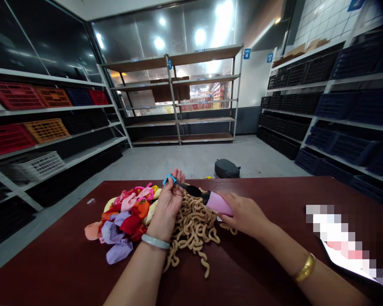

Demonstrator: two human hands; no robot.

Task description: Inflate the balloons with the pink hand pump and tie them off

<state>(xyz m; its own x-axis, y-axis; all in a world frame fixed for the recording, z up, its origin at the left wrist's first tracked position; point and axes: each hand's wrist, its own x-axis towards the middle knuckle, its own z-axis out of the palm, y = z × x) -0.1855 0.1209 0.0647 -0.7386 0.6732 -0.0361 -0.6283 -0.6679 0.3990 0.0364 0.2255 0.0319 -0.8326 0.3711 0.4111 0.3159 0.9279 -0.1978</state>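
My left hand (172, 195), palm turned up, pinches a small bright blue piece (169, 180) between thumb and fingers. From it a dark, glossy black length (191, 190) runs to the black end of a smooth lilac object (219, 203); its exact kind I cannot make out. My right hand (242, 212) is wrapped around the lilac body. Below both hands lies a heap of tan, twisted cord-like pieces (194, 225). Left of my left wrist sits a pile of small fabric pieces (124, 216) in red, pink, orange, lilac and yellow.
The dark red-brown table (67, 255) spans the front. A phone-like slab (347, 250), partly pixelated, lies at right. Beyond the table, a grey bag (227, 168) rests on the floor. Shelves with colourful crates (46, 129) stand left, dark crates (347, 144) right, and a rack (178, 123) behind.
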